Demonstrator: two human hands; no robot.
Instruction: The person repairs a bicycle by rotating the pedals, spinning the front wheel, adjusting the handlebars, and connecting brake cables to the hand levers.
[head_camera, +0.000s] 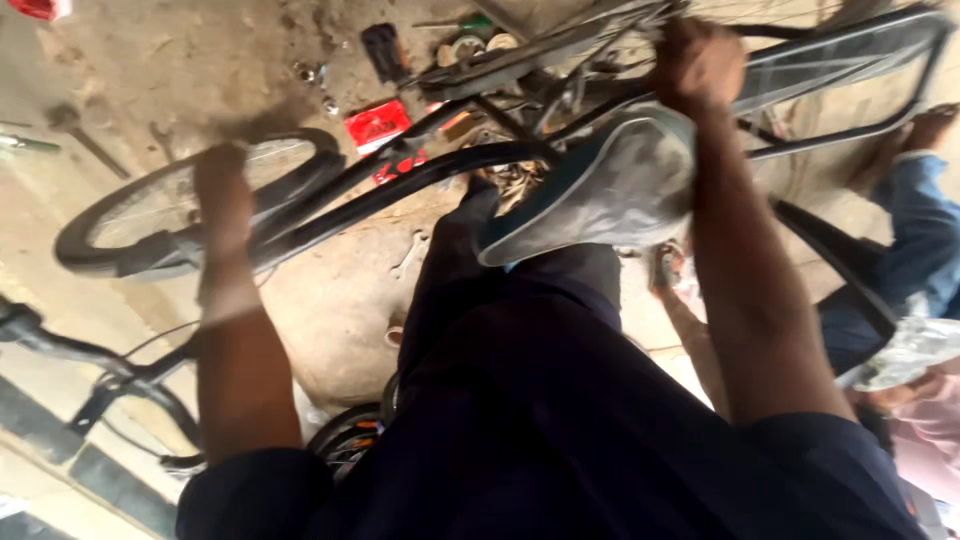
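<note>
Evidently bracing the tilted bicycle frame, our left hand at nine o'clock has fingers closed near the front wheel, right hand at one o'clock clenched on the rear carrier rack.

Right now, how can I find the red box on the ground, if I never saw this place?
Start at the black bicycle that both hands grip. Look past its frame to the dusty floor: the small red box lies there. It is flat and bright red; the tools around it are dull metal.

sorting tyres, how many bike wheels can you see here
2: one wheel at the left, under the left hand; part of another wheel at the bottom, by the legs. Others may be hidden.
</note>
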